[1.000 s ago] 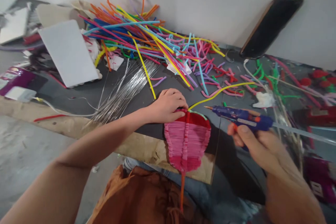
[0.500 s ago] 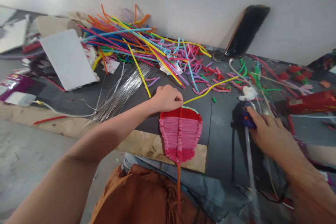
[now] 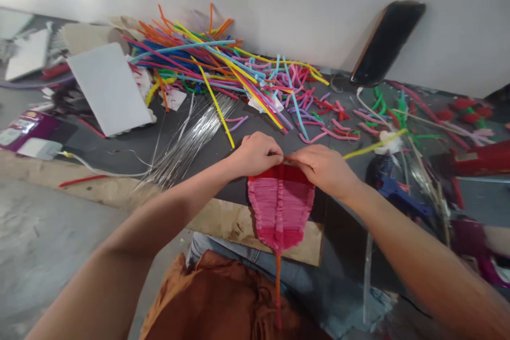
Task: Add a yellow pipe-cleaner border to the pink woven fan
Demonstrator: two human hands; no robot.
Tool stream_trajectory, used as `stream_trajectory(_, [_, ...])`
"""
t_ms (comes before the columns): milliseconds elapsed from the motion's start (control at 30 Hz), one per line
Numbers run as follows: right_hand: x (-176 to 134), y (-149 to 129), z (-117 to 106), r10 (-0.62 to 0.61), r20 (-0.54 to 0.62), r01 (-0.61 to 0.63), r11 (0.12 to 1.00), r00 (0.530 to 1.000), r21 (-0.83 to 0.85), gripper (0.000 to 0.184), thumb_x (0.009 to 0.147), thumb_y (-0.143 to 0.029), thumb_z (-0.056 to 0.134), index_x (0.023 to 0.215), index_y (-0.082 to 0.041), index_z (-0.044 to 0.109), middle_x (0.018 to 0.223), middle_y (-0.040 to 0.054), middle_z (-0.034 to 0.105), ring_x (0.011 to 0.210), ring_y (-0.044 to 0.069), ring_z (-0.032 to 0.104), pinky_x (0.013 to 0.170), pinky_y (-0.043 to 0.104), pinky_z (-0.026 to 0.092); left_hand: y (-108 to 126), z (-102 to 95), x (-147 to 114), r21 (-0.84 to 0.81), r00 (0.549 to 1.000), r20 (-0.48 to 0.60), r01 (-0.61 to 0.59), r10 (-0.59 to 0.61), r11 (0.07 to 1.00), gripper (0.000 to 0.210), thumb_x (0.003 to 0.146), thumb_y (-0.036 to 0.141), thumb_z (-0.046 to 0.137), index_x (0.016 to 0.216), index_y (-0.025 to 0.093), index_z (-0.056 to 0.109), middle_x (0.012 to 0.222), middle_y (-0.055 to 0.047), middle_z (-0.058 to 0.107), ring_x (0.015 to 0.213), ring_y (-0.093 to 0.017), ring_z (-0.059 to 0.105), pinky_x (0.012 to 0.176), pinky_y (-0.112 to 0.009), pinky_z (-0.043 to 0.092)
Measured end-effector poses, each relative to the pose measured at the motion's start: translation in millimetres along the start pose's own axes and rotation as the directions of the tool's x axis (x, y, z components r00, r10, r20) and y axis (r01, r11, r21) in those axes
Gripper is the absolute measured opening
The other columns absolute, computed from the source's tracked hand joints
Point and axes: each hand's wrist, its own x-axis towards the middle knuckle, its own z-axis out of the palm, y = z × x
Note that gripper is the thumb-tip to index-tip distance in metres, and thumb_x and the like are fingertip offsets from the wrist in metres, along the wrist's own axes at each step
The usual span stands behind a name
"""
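Observation:
At the front edge of the table lies a flat petal-shaped piece (image 3: 295,203) of pink and red pipe cleaners, with an orange stem hanging down over my lap. My left hand (image 3: 258,154) is closed in a pinch at the top rim of this piece. Right beside it, the fingertips of my right hand (image 3: 324,167) pinch at the same rim. A yellow pipe cleaner (image 3: 374,143) runs out from behind my right hand toward the right; its end between my fingers is hidden. The blue glue gun (image 3: 402,191) lies on the table beyond my right forearm.
A heap of coloured pipe cleaners (image 3: 199,58) lies at the back, with cut pieces to its right. Bare metal wires (image 3: 195,133) are bundled on the left. A phone (image 3: 388,42) leans on the wall. A white board (image 3: 109,90) and a charger (image 3: 40,149) lie left.
My right hand has let go of the glue gun and moved left to the top of the pink piece. The yellow pipe cleaner's free end has swung to the right.

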Motion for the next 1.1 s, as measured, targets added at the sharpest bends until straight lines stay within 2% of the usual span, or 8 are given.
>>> stream_trajectory(67, [1.3,6.4,5.3,0.033,0.017,-0.034,0.999,0.999,0.034,0.026,0.091,-0.015,0.044,0.096,-0.02,0.069,0.088,0.005,0.074,0.082,0.018,0.067,0.076,0.032,0.053,-2.5,-2.1,-3.6,0.018,0.999,-0.012,-0.052,0.052,0.998,0.025,0.083,0.018,0.047,0.083,0.02,0.072,0.087,-0.003,0.071,0.086,-0.016,0.062,0.082,-0.03,0.045])
stream_trajectory(200, [-2.4,14.2,2.4,0.044,0.038,-0.046,0.998,0.998,0.042,0.025,0.092,-0.019,0.044,0.097,-0.021,0.069,0.09,0.0051,0.073,0.085,0.019,0.066,0.079,0.033,0.052,-3.6,0.6,-9.1,0.164,0.996,-0.016,-0.08,0.084,0.983,0.025,0.086,0.018,0.046,0.095,0.018,0.069,0.094,-0.005,0.069,0.092,-0.019,0.06,0.09,-0.036,0.042])
stream_trajectory(300, [-2.4,17.3,1.3,-0.026,0.055,0.024,0.999,0.998,0.029,0.026,0.091,-0.016,0.043,0.099,-0.02,0.068,0.091,0.0065,0.071,0.087,0.02,0.065,0.08,0.034,0.051,-0.4,7.6,-11.3,0.275,0.998,0.015,-0.057,0.055,0.96,0.023,0.085,0.03,0.053,0.096,0.018,0.068,0.098,-0.008,0.065,0.095,-0.023,0.057,0.091,-0.04,0.041])
stream_trajectory(400, [0.3,19.2,0.8,-0.102,0.053,0.101,0.995,0.993,0.02,0.027,0.09,-0.011,0.043,0.099,-0.019,0.068,0.091,0.0072,0.071,0.087,0.02,0.063,0.08,0.035,0.049,3.7,10.9,-12.4,0.283,0.999,0.037,-0.041,0.032,0.958,0.021,0.085,0.029,0.054,0.094,0.016,0.067,0.097,-0.009,0.065,0.093,-0.023,0.057,0.088,-0.039,0.042])
stream_trajectory(500, [3.8,18.9,-2.4,-0.124,0.038,0.125,0.992,0.992,-0.019,0.028,0.088,-0.011,0.045,0.096,-0.021,0.069,0.091,0.0067,0.07,0.086,0.02,0.06,0.08,0.036,0.046,6.7,7.7,-14.1,0.193,0.999,0.047,0.017,-0.027,0.981,0.017,0.084,0.025,0.053,0.093,0.016,0.066,0.09,-0.006,0.067,0.087,-0.021,0.06,0.08,-0.035,0.044])
stream_trajectory(633, [8.1,16.8,-9.1,-0.174,0.057,0.178,0.981,0.983,-0.073,0.03,0.086,-0.008,0.045,0.096,-0.022,0.069,0.091,0.0061,0.069,0.088,0.021,0.055,0.081,0.037,0.043,7.2,0.3,-16.8,-0.015,0.989,0.079,0.127,-0.126,0.992,0.018,0.082,0.023,0.054,0.096,0.02,0.065,0.084,0.0,0.069,0.075,-0.017,0.062,0.067,-0.028,0.044])
stream_trajectory(800, [12.9,13.9,-15.7,-0.243,0.086,0.254,0.956,0.966,-0.149,0.031,0.082,-0.005,0.046,0.096,-0.021,0.069,0.091,0.0052,0.068,0.087,0.022,0.051,0.079,0.037,0.04,4.2,-3.5,-16.2,-0.212,0.987,0.129,0.123,-0.097,0.969,0.023,0.079,0.02,0.053,0.096,0.02,0.069,0.083,0.002,0.071,0.077,-0.015,0.063,0.07,-0.025,0.045])
stream_trajectory(1100, [20.0,3.5,-24.4,-0.337,0.07,0.343,0.896,0.939,-0.281,0.029,0.087,-0.007,0.045,0.088,-0.025,0.068,0.088,0.0017,0.068,0.087,0.022,0.051,0.08,0.038,0.038,5.6,-7.4,-14.3,-0.289,0.978,0.188,0.147,-0.095,0.946,0.025,0.077,0.019,0.052,0.095,0.016,0.07,0.087,0.0,0.072,0.078,-0.014,0.062,0.072,-0.024,0.045])
